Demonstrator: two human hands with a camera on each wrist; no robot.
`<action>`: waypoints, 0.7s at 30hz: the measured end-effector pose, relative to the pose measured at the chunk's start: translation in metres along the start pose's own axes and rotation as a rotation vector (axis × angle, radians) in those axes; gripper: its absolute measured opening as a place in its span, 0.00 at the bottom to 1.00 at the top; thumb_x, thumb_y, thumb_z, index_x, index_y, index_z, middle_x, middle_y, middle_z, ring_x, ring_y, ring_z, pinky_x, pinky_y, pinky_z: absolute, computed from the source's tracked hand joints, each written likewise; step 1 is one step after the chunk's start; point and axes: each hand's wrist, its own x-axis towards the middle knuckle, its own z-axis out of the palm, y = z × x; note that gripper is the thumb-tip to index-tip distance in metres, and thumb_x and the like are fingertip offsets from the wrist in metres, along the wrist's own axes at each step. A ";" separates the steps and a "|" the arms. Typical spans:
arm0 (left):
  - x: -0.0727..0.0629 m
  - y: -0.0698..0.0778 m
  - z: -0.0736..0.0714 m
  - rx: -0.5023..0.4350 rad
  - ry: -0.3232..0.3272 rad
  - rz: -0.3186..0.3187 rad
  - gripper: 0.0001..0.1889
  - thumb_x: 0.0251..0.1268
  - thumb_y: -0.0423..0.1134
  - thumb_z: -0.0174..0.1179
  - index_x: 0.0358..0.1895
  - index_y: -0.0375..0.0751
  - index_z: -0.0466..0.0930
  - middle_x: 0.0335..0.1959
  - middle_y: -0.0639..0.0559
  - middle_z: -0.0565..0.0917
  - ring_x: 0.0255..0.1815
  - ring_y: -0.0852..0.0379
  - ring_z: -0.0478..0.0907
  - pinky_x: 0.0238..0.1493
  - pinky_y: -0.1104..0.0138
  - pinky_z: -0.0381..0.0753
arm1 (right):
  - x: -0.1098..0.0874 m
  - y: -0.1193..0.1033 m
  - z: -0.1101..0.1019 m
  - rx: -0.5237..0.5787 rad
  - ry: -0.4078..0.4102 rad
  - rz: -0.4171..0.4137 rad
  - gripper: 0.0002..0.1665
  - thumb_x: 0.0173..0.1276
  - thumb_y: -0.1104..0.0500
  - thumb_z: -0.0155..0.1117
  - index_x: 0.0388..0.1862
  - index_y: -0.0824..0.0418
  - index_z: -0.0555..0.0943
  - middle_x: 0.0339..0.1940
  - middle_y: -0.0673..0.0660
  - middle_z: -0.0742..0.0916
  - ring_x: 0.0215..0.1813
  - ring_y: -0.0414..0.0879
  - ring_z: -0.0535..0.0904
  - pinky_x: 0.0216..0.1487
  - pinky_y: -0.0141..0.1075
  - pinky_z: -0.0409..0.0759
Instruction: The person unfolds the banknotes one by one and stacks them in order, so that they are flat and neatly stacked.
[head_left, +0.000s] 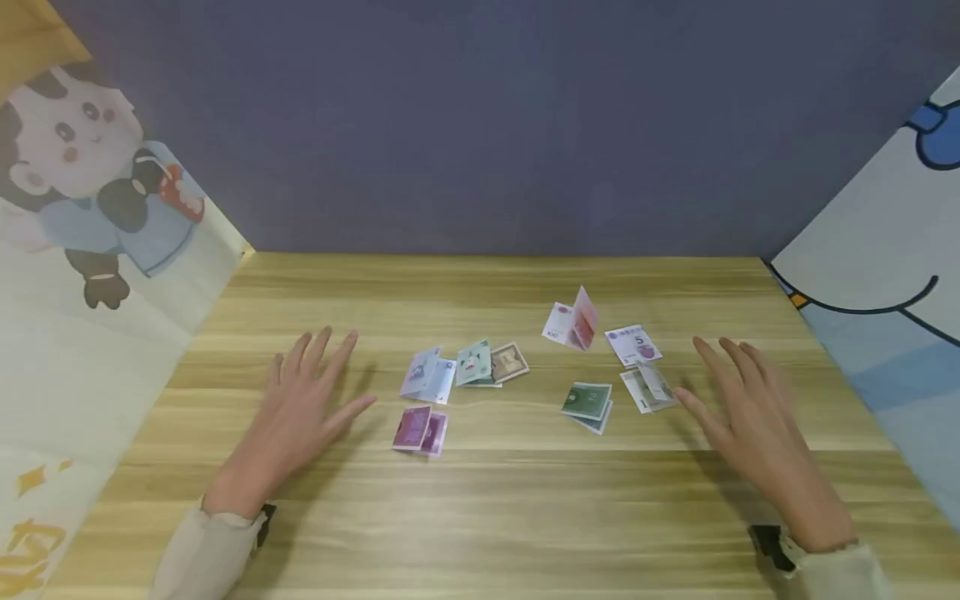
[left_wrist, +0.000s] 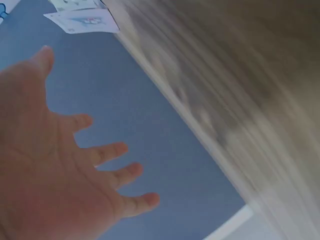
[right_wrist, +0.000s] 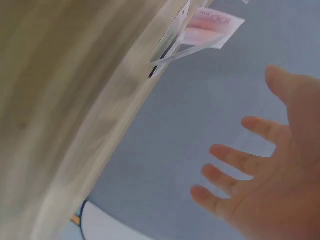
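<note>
Both hands are spread and hold nothing. My left hand hovers left of the notes, nearest a folded blue banknote and a folded purple banknote. My right hand hovers at the right, its thumb close to a folded grey-green banknote marked 1. A purple-white note marked 5 lies just behind that one. Between the hands are a folded dark green note, a light green note, a brown note and a half-standing pink 100 note.
The notes lie on a wood-grain table. A dark blue-grey panel rises at its back edge. A cartoon-printed panel stands at the left, another printed panel at the right. Dark bands show at the sleeve cuffs.
</note>
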 end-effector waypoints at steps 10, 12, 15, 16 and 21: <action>0.014 0.010 -0.007 -0.096 -0.056 0.072 0.39 0.74 0.61 0.49 0.80 0.51 0.47 0.76 0.33 0.56 0.74 0.31 0.54 0.70 0.33 0.52 | 0.044 -0.019 -0.003 0.089 -0.133 -0.073 0.37 0.75 0.46 0.60 0.75 0.61 0.64 0.69 0.71 0.71 0.70 0.70 0.62 0.63 0.67 0.63; 0.018 0.012 -0.009 -0.109 -0.067 0.077 0.38 0.75 0.61 0.48 0.80 0.49 0.49 0.76 0.33 0.57 0.74 0.31 0.55 0.70 0.34 0.53 | 0.054 -0.022 -0.001 0.109 -0.178 -0.074 0.37 0.76 0.45 0.57 0.75 0.62 0.63 0.70 0.70 0.70 0.71 0.69 0.61 0.65 0.67 0.62; 0.023 0.014 -0.010 -0.135 -0.092 0.086 0.37 0.76 0.61 0.47 0.80 0.48 0.51 0.75 0.32 0.58 0.74 0.31 0.56 0.70 0.35 0.55 | 0.069 -0.024 0.005 0.127 -0.224 -0.082 0.36 0.78 0.44 0.54 0.74 0.64 0.64 0.70 0.71 0.71 0.71 0.69 0.62 0.66 0.67 0.62; 0.025 0.014 -0.010 -0.149 -0.100 0.088 0.37 0.76 0.61 0.46 0.79 0.47 0.52 0.75 0.32 0.59 0.73 0.32 0.57 0.70 0.35 0.55 | 0.073 -0.024 0.008 0.131 -0.237 -0.086 0.35 0.78 0.44 0.53 0.74 0.65 0.64 0.69 0.71 0.71 0.71 0.69 0.61 0.67 0.66 0.62; 0.034 0.015 -0.007 -0.206 -0.133 0.109 0.35 0.77 0.60 0.46 0.76 0.41 0.59 0.72 0.31 0.64 0.71 0.33 0.62 0.69 0.38 0.61 | 0.094 -0.023 0.023 0.158 -0.304 -0.089 0.33 0.80 0.47 0.51 0.74 0.65 0.64 0.70 0.69 0.72 0.71 0.67 0.64 0.68 0.64 0.64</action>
